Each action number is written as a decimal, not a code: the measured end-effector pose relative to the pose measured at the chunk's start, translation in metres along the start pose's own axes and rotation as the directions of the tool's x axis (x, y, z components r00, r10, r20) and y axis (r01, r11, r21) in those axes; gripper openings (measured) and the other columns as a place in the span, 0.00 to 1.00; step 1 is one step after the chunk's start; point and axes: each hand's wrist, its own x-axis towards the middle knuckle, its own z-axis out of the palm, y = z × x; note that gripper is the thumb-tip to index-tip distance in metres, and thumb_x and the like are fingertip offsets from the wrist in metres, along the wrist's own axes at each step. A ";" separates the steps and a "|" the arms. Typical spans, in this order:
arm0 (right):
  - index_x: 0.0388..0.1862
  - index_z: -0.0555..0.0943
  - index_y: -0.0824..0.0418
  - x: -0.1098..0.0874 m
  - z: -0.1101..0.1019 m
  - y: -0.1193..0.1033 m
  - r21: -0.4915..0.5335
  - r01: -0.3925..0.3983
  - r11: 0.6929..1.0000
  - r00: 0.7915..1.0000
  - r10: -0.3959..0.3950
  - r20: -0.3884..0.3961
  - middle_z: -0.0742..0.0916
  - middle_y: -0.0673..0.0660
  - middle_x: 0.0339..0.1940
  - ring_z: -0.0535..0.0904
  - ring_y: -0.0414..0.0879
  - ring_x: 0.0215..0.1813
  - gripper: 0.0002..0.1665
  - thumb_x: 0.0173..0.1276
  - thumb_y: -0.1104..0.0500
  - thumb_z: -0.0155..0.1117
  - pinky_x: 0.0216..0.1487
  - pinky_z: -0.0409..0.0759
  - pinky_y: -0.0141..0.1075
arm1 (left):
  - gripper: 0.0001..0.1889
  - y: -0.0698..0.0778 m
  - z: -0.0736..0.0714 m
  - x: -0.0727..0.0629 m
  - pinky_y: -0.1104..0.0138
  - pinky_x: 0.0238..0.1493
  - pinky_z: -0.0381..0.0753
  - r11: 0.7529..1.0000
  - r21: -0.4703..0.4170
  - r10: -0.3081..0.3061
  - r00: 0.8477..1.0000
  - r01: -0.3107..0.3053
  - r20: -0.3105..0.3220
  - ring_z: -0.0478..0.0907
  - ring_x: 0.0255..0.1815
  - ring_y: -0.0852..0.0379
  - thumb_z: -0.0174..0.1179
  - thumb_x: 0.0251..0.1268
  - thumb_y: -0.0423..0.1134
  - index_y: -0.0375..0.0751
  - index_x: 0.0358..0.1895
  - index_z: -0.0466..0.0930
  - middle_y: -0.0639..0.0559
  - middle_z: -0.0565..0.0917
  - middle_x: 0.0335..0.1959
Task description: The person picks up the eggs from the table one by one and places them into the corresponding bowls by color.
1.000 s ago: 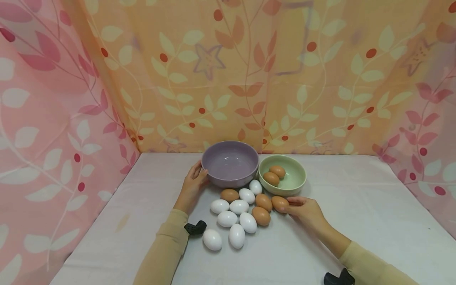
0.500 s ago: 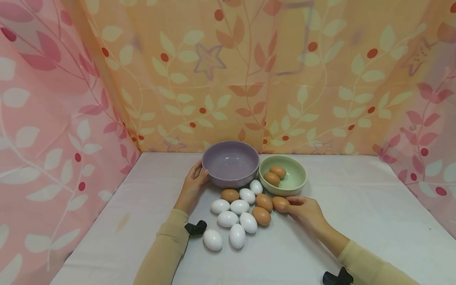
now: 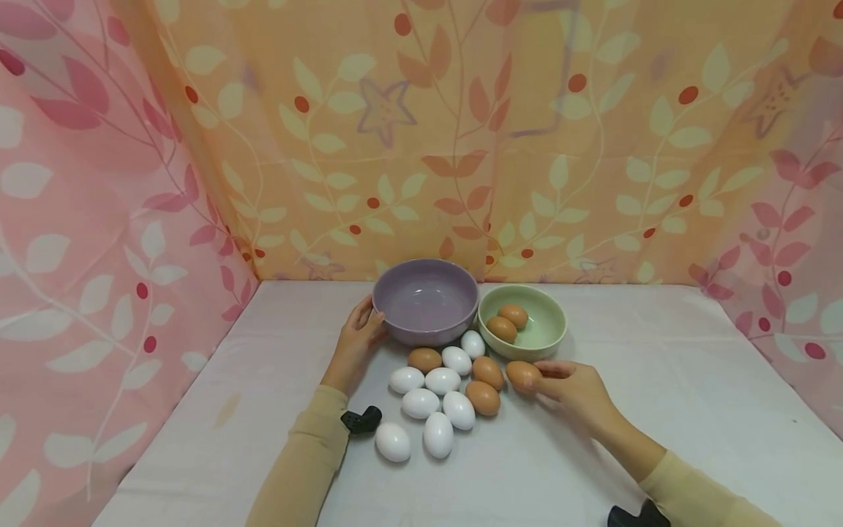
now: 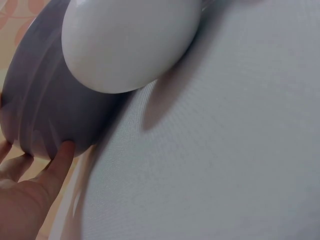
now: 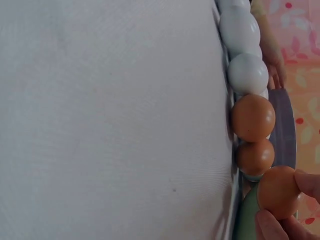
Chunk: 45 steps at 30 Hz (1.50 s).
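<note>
My right hand (image 3: 571, 391) pinches a brown egg (image 3: 523, 376) between thumb and fingers, just in front of the green bowl (image 3: 548, 338). In the right wrist view that egg (image 5: 278, 192) overlaps the green bowl's side, with fingertips on either side of it. Two brown eggs (image 3: 502, 329) lie inside the green bowl. My left hand (image 3: 356, 345) rests its fingers against the left outer wall of the purple bowl (image 3: 421, 307), which holds nothing. In the left wrist view, extended fingertips (image 4: 65, 150) touch that bowl's side.
Several white eggs (image 3: 420, 404) and a few brown eggs (image 3: 484, 398) lie grouped on the white tablecloth (image 3: 691, 380) in front of the bowls. One white egg (image 3: 393, 442) sits close to the left forearm. Patterned curtains (image 3: 408, 161) stand behind and at both sides.
My right hand has drawn the pinched brown egg slightly right, opening a small gap from the brown egg beside it. The left hand and both bowls stay in place.
</note>
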 end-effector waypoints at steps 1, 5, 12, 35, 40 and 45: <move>0.59 0.82 0.67 -0.001 -0.001 -0.002 0.006 0.001 1.000 1.000 -0.001 0.004 0.88 0.60 0.55 0.80 0.31 0.44 0.33 0.61 0.48 0.74 0.43 0.80 0.25 | 0.32 0.000 0.000 0.000 0.52 0.72 0.70 1.000 -0.004 -0.001 1.000 0.001 0.001 0.62 0.76 0.54 0.55 0.75 0.39 0.49 0.78 0.55 0.52 0.58 0.80; 0.59 0.82 0.65 -0.004 -0.003 -0.010 0.000 0.007 1.000 1.000 -0.007 0.010 0.88 0.58 0.54 0.80 0.31 0.46 0.34 0.60 0.46 0.75 0.46 0.79 0.25 | 0.33 0.001 0.000 -0.001 0.51 0.72 0.70 1.000 -0.013 0.001 1.000 -0.001 0.006 0.61 0.77 0.53 0.55 0.75 0.39 0.48 0.79 0.54 0.51 0.57 0.80; 0.60 0.82 0.63 -0.008 -0.008 -0.024 -0.020 0.019 1.000 0.999 -0.019 0.028 0.89 0.57 0.52 0.82 0.41 0.54 0.33 0.61 0.44 0.73 0.53 0.81 0.35 | 0.33 0.001 0.000 -0.002 0.51 0.72 0.70 1.000 -0.005 0.002 1.000 -0.002 0.011 0.61 0.77 0.52 0.54 0.76 0.38 0.48 0.79 0.53 0.51 0.55 0.81; 0.64 0.78 0.65 0.020 -0.022 -0.050 0.021 0.071 0.997 0.997 -0.071 0.006 0.84 0.62 0.61 0.82 0.37 0.50 0.38 0.64 0.42 0.71 0.50 0.82 0.27 | 0.32 -0.001 0.000 0.000 0.51 0.73 0.69 1.000 0.002 -0.001 1.000 0.001 0.017 0.60 0.78 0.53 0.53 0.77 0.38 0.48 0.79 0.53 0.51 0.55 0.81; 0.63 0.79 0.66 0.029 -0.022 -0.052 0.043 0.075 0.996 0.997 -0.075 -0.004 0.85 0.62 0.60 0.81 0.30 0.45 0.37 0.63 0.44 0.72 0.46 0.80 0.22 | 0.32 0.000 0.001 -0.001 0.51 0.73 0.69 1.000 0.005 -0.004 1.000 0.004 0.010 0.60 0.78 0.53 0.53 0.76 0.38 0.48 0.79 0.53 0.51 0.55 0.81; 0.63 0.78 0.68 0.041 -0.020 -0.053 0.094 0.044 0.995 0.999 -0.044 0.003 0.84 0.63 0.60 0.81 0.28 0.43 0.37 0.63 0.46 0.73 0.49 0.83 0.24 | 0.32 0.001 0.002 -0.001 0.51 0.72 0.70 1.000 0.012 -0.001 1.000 0.001 0.006 0.60 0.78 0.53 0.54 0.76 0.38 0.48 0.79 0.54 0.51 0.55 0.81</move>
